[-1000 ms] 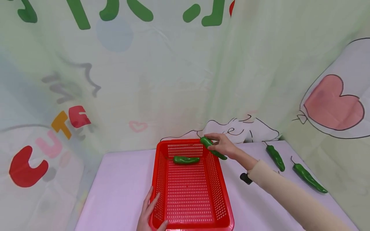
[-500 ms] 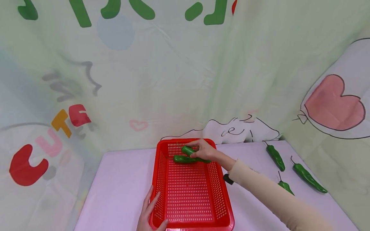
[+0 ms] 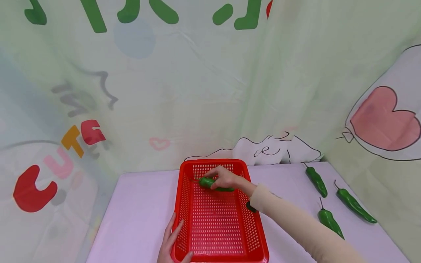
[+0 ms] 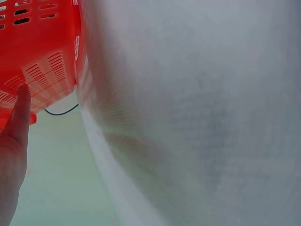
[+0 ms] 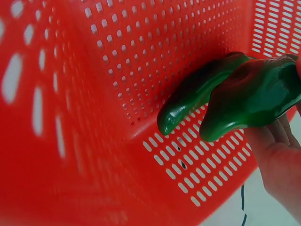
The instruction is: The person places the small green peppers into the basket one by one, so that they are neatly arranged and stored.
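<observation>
Pinching a green pepper (image 5: 256, 101) in the right hand (image 3: 226, 178), at the red basket's (image 3: 215, 226) far end, roughly parallel to another pepper (image 5: 195, 94) just beside; resting the left hand (image 3: 169, 244) (fingers straight) on the left rim.

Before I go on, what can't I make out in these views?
- Head view: full outlines of the held pepper and other pepper, which overlap under the right hand.
- Head view: wrist of the left hand, cut by the bottom edge.
- Left wrist view: most of that hand, cut by the left edge.
- Right wrist view: held pepper's right end, cut by the right edge.
</observation>
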Action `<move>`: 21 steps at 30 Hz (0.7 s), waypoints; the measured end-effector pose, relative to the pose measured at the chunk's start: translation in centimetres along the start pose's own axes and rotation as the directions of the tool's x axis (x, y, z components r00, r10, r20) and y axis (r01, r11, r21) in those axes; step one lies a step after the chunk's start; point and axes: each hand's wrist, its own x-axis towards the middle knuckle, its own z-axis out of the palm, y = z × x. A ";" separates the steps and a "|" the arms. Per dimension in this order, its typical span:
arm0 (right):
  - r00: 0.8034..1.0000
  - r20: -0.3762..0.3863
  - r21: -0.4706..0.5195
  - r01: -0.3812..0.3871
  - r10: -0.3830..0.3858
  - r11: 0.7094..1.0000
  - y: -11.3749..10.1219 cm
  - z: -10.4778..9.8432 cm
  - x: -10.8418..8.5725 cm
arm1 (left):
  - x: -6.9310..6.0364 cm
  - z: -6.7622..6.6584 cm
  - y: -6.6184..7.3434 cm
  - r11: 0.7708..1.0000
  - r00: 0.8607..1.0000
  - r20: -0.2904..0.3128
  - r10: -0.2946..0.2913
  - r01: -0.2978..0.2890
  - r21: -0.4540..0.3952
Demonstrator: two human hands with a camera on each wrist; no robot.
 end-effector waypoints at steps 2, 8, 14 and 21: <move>1.000 0.008 0.001 -0.019 0.019 1.000 0.0 0.3 0.3 | 0.0 0.0 0.1 1.000 1.000 -0.004 -0.002 0.002 -0.001; 0.997 0.017 0.002 -0.079 0.079 0.997 1.0 1.3 0.8 | 0.0 -0.1 0.0 1.000 1.000 0.017 -0.007 0.007 -0.015; 0.996 0.013 -0.023 -0.083 0.084 0.996 1.6 1.8 1.1 | 0.0 -0.2 -0.1 1.000 0.999 0.039 0.000 0.000 -0.007; 0.993 0.025 -0.034 -0.116 0.117 0.993 1.9 2.0 1.4 | 0.1 -0.2 -0.3 1.000 0.999 0.039 0.026 -0.026 -0.006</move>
